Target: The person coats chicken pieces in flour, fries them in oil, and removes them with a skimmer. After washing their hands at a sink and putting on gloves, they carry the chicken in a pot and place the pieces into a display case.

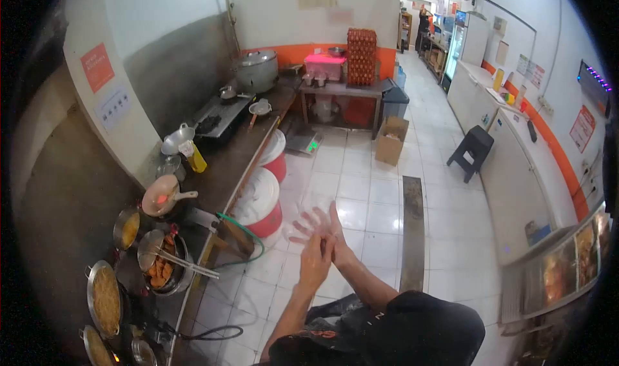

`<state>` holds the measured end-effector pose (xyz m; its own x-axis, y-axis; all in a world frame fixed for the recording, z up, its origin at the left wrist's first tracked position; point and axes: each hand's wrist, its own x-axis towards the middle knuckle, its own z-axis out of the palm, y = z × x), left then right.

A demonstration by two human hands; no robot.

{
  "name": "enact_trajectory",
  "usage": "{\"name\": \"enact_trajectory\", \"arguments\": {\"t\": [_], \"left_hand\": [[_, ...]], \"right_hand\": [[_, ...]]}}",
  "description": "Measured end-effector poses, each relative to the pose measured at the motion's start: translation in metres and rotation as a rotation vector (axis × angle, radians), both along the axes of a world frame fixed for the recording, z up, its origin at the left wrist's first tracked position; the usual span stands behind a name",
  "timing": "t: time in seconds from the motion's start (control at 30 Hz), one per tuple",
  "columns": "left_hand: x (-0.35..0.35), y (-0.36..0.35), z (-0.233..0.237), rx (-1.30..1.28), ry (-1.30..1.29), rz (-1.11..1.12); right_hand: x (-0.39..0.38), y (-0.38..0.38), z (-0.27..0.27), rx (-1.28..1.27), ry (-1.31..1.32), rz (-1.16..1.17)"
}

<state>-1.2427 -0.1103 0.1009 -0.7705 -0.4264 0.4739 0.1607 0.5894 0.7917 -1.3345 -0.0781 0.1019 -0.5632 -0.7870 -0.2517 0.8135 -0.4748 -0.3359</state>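
Note:
My right hand (327,227) is held up in front of me with its fingers spread. A thin, clear plastic glove (293,221) seems to surround those fingers, though its edges are faint. My left hand (314,257) is closed at the base of the right palm, its fingertips pinching what looks like the glove's edge. Both hands are over the tiled floor, to the right of the red-and-white tubs (258,198). Neither hand touches the counter (225,166).
Pans of frying food (104,298) and a strainer (151,250) over fried pieces stand at the left. Further back are a large pot (256,69), egg trays (361,56) and a scale (303,143). A stool (471,153) stands by the chest freezers (522,179). Another person (422,27) is far behind.

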Motion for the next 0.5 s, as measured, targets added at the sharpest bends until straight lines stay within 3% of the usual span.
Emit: {"name": "enact_trajectory", "arguments": {"t": [0.13,0.2,0.3,0.33,0.4,0.43,0.5], "left_hand": [[0.005,-0.004,0.013,-0.016,-0.030,-0.059],[0.005,-0.003,0.017,-0.096,0.038,-0.035],[0.009,-0.005,0.033,-0.007,-0.028,-0.032],[0.010,-0.009,0.035,-0.090,0.017,-0.019],[0.015,-0.012,0.038,-0.154,0.046,0.004],[0.018,-0.014,0.042,-0.115,0.013,0.023],[0.024,-0.020,0.048,-0.086,-0.012,0.030]], "right_hand": [[0.000,-0.004,-0.013,-0.116,0.037,-0.002],[-0.001,-0.005,-0.006,-0.347,0.147,0.145],[-0.003,-0.011,0.006,-0.292,0.078,0.180],[-0.006,-0.017,0.004,-0.284,0.073,0.180],[-0.008,-0.033,-0.005,-0.110,0.204,0.051],[0.006,-0.032,0.015,-0.034,0.222,-0.085],[0.015,-0.038,0.017,-0.107,0.181,-0.108]]}}
